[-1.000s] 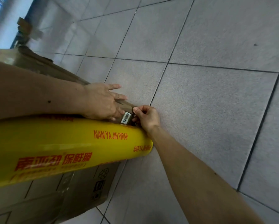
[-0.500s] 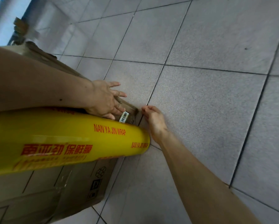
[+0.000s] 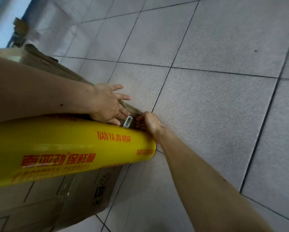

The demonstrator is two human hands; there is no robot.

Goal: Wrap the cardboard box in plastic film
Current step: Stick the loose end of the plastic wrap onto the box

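A big brown cardboard box (image 3: pixel 83 195) stands on the tiled floor at the left, its surface glossy. A thick yellow roll of plastic film (image 3: pixel 65 148) with red lettering lies across its top, under my left forearm. My left hand (image 3: pixel 107 104) presses flat on the box's far corner, fingers spread, holding nothing. My right hand (image 3: pixel 148 122) is at the same corner's side, fingers curled against it beside a white barcode label (image 3: pixel 127 121). Whether those fingers pinch clear film is not visible.
Grey floor tiles (image 3: pixel 207 106) with dark joints stretch to the right and beyond the box. Some blurred cardboard clutter (image 3: pixel 20 32) sits far off at the upper left by a bright wall.
My right hand let go near the label, flattened against the box's side, and has now come back to the corner with curled fingers. My left hand stayed pressed on top.
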